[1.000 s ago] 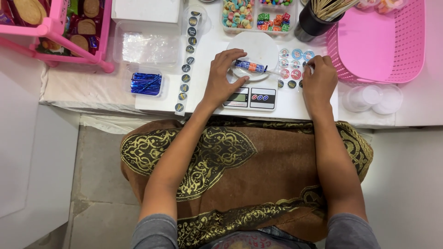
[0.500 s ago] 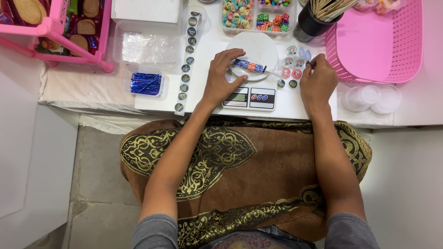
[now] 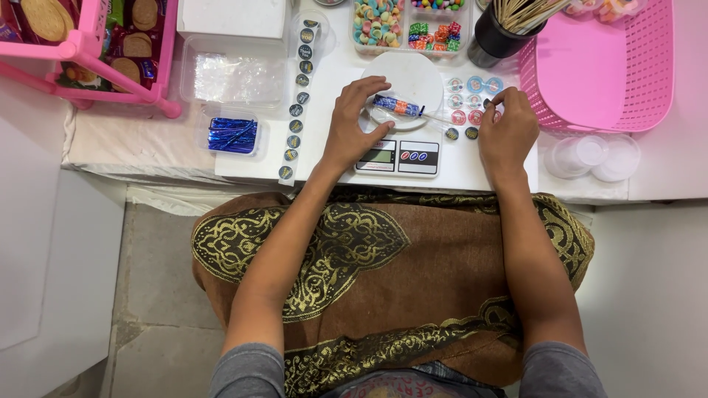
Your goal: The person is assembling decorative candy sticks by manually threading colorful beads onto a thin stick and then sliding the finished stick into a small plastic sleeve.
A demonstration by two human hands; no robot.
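My left hand (image 3: 356, 121) holds a small clear packet of coloured candies (image 3: 396, 105) over the round white plate of a digital kitchen scale (image 3: 407, 79). A thin stick runs from the packet toward the right. My right hand (image 3: 506, 131) rests on a sheet of round stickers (image 3: 465, 97) beside the scale, its fingertips pinched at one sticker. Whether a sticker is lifted I cannot make out.
A strip of dark round stickers (image 3: 298, 96) lies left of the scale, next to a tub of blue twist ties (image 3: 232, 135) and a clear tub (image 3: 234, 77). Candy trays (image 3: 409, 22), a black cup of sticks (image 3: 497, 33), a pink basket (image 3: 599, 63), clear lids (image 3: 594, 156) and a pink rack (image 3: 88, 48) ring the table.
My right hand has shifted slightly left along the sticker sheet, fingers curling in. My left hand keeps the packet over the scale.
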